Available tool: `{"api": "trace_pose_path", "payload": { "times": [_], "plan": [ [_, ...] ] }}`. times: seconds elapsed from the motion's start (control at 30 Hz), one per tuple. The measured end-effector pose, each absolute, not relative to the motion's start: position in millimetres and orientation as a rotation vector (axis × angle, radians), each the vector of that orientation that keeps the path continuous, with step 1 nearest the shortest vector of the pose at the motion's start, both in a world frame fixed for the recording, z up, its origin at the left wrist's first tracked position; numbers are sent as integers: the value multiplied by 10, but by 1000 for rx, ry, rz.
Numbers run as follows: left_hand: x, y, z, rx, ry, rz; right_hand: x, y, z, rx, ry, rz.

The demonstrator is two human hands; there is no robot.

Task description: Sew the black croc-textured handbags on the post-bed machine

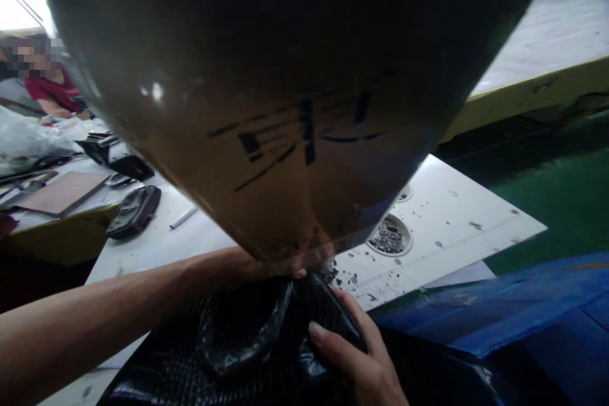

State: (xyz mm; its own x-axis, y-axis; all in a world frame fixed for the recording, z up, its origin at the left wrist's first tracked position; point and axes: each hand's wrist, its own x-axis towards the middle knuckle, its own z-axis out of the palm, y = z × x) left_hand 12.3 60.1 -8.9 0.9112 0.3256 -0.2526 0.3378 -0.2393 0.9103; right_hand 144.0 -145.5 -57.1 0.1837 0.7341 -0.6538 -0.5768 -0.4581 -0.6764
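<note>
A shiny black bag (328, 323) with a scaly, crocodile-like pattern and a looped handle (247, 355) sits low in front of me. My right hand (366, 361) grips its right side, thumb on the near face and fingers round the far edge. My left hand (285, 266) is at the bag's far top edge, its fingers bent in. What those fingers hold is hidden, as a large brown, dark-topped shape (295, 158) with black character-like marks hangs close before the camera and covers most of them.
Beneath lies a white board (457, 216) with round cups (392, 235) of dark scraps and scattered bits. A dark pouch (134, 211) and a pen (183, 217) lie at left. Blue material (518, 304) is at right. A person in a red shirt (52, 89) sits at the far left.
</note>
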Motion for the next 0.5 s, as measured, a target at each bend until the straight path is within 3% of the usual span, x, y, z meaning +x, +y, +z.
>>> {"api": "trace_pose_path", "payload": {
  "times": [0.27,0.5],
  "plan": [
    [45,550,-241,1872,568,13,1459,-1490,-676,-1369,-213,1525],
    [197,584,-5,1799,570,4,1480,-1474,-694,-1325,-166,1560]
  ]
}}
